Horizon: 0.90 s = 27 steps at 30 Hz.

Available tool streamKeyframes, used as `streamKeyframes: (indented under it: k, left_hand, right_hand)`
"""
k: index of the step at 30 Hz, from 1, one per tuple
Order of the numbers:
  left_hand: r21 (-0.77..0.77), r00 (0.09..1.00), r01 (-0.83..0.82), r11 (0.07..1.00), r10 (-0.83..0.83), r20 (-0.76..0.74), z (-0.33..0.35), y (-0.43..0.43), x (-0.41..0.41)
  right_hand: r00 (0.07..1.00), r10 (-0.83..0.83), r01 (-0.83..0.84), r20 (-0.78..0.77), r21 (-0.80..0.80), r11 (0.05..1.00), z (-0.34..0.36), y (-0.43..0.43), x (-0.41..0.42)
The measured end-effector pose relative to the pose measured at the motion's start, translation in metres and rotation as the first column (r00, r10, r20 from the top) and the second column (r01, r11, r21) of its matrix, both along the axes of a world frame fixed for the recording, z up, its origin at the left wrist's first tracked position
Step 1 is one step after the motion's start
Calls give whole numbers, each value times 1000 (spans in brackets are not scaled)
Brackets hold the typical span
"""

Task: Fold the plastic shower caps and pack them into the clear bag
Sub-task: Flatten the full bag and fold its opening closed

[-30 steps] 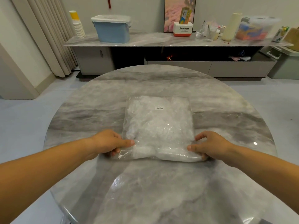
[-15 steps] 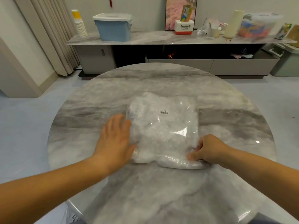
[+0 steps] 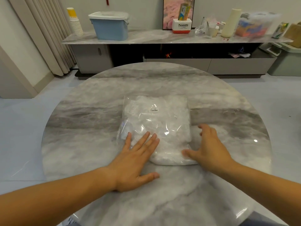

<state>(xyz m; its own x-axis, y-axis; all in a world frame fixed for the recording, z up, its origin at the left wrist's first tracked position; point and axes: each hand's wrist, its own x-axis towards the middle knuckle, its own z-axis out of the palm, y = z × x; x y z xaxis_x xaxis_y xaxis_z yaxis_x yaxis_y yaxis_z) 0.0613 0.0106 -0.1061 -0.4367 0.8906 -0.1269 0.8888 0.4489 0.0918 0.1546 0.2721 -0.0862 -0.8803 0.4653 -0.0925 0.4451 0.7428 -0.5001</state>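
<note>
A clear bag (image 3: 156, 121) stuffed with white crumpled shower caps lies flat in the middle of the round marble table (image 3: 97, 121), a small barcode label on its top. My left hand (image 3: 135, 160) rests flat, fingers spread, on the bag's near left corner. My right hand (image 3: 210, 147) lies open against the bag's near right edge, thumb on the bag's front corner and fingers curved along its side. Neither hand grips anything. No loose caps show outside the bag.
Behind the table runs a long marble sideboard (image 3: 146, 38) with a blue lidded bin (image 3: 110, 25), a stack of paper cups (image 3: 75, 22), a Panasonic box (image 3: 182, 27) and assorted clutter. Curtains (image 3: 44, 35) hang at the left. A grey bin (image 3: 286, 62) stands at the far right.
Both hands let go of the bag's near corners. My left hand moved onto the bag and lies flat; my right hand opened against its right edge. The bag shifted slightly away.
</note>
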Motion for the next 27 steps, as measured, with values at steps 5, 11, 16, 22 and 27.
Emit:
streamKeyframes:
  k: [5, 11, 16, 22, 27]
  left_hand:
    - [-42, 994, -22, 999, 26, 104, 8, 5, -8]
    - [-105, 999, 51, 993, -51, 5, 1, 1, -7]
    - [-10, 993, 119, 993, -119, 23, -2, -10, -13]
    - [67, 971, 191, 979, -178, -159, -7, -25, -14]
    - [45, 967, 159, 986, -146, -211, -13, -33, -14]
  right_hand:
    - [670, 697, -429, -256, 633, 645, -2, -14, 13]
    - [600, 799, -702, 28, 498, 509, -33, -25, 41]
    - [629, 761, -737, -161, 190, 649, -33, -17, 47]
    - [628, 775, -731, -65, 292, 617, -32, -13, 47]
    - [657, 750, -729, 67, 311, 611, -31, -18, 43]
